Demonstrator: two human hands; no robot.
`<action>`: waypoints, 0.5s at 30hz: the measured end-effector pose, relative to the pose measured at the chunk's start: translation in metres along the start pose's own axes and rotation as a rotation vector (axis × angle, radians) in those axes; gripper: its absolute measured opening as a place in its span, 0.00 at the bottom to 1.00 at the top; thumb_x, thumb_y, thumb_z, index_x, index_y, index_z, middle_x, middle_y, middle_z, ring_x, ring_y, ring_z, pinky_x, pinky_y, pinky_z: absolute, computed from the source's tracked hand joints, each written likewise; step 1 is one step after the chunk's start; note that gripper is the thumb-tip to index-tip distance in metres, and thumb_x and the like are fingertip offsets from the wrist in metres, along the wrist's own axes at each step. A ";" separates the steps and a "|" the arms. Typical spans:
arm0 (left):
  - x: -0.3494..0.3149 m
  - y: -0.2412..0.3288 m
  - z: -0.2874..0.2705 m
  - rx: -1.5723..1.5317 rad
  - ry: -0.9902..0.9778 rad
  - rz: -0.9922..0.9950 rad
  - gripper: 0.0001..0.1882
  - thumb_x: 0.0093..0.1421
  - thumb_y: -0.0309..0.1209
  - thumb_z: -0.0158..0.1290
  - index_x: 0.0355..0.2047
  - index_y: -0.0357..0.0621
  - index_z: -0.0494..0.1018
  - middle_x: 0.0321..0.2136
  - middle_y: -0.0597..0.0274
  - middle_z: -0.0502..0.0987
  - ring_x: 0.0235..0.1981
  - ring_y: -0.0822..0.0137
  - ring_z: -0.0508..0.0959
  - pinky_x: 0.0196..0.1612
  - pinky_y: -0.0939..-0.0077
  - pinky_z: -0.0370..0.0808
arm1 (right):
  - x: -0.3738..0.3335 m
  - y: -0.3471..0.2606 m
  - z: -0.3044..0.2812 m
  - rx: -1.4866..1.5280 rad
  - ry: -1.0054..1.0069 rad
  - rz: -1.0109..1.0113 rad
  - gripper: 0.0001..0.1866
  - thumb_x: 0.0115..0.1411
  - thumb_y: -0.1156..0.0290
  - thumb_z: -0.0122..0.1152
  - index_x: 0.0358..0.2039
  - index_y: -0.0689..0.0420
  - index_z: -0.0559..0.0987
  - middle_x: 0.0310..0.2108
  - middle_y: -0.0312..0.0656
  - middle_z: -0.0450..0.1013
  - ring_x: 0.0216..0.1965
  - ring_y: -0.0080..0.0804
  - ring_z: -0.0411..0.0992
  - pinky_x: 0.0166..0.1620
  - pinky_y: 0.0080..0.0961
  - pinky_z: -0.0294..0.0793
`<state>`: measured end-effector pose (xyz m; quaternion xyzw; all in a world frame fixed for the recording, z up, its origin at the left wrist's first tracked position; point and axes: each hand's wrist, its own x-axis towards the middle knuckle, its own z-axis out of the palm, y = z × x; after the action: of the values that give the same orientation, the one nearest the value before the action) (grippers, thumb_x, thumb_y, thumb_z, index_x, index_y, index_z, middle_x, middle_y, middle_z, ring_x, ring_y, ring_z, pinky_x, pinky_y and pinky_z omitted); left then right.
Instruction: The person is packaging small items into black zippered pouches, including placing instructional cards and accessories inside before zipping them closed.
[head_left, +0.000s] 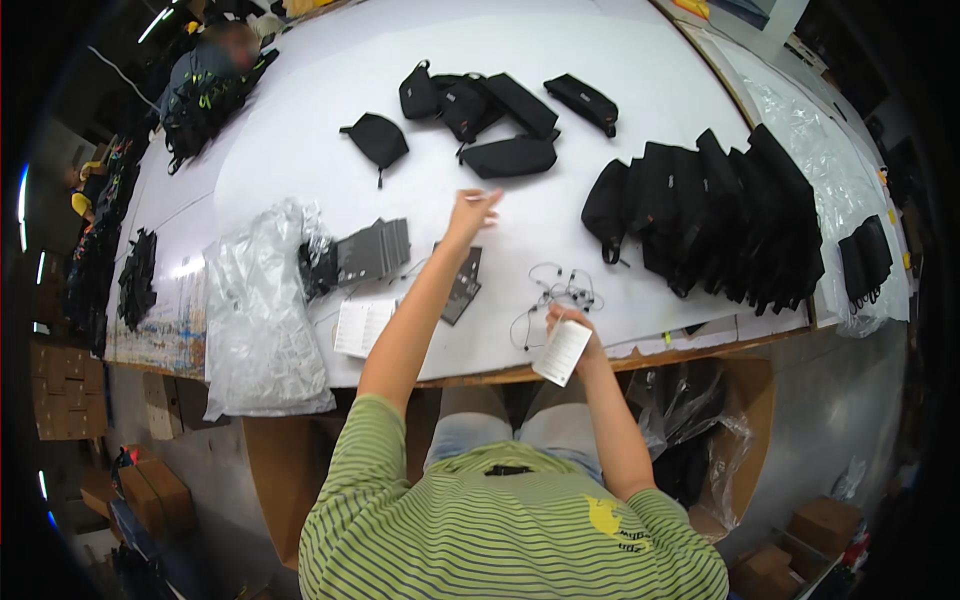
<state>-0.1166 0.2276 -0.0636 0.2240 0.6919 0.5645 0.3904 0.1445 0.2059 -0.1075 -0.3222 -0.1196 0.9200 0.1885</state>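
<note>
Two hands are at work here, and each has its own job. Your right hand (572, 330) is closed around a small white card (562, 352) at the near edge of the tabletop (320, 110), held upright off the surface so its face stays readable and ready to attach. Just beyond that card lies a loose tangle of thin black cords (558, 296), within easy reach of the same hand.

Your left hand (472, 212) stretches farther out from the card, fingers pinched on something thin and pale; it is too small to tell what it is. Between that hand and the card lies a dark flat tag (463, 284), and to the left of it a fanned stack of grey cards (372, 252), spread so one can be slid off at a time. Nearer the edge, left of the white card, sits a white printed sheet (362, 327), and beyond it a crumpled clear plastic bag (258, 310) drapes over the edge.

Well beyond the card, loose black pouches (478, 112) lie scattered, apparently not yet handled. To the right of the card, a tight upright row of black pouches (715, 215) stands packed side by side, probably sorted. Farther right, more black pouches lie on clear plastic sheeting (820, 150).
</note>
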 end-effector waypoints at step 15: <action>0.011 0.017 -0.057 0.378 -0.304 0.065 0.20 0.55 0.29 0.52 0.48 0.37 0.73 0.34 0.60 0.79 0.34 0.70 0.77 0.39 0.75 0.74 | 0.015 -0.008 -0.023 -0.302 -0.492 0.097 0.13 0.47 0.63 0.62 0.24 0.56 0.69 0.20 0.33 0.64 0.21 0.21 0.63 0.25 0.18 0.62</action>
<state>-0.1704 0.2055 -0.0470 0.3976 0.7109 0.3973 0.4227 0.1506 0.2220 -0.1308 -0.1192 -0.2818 0.9502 0.0593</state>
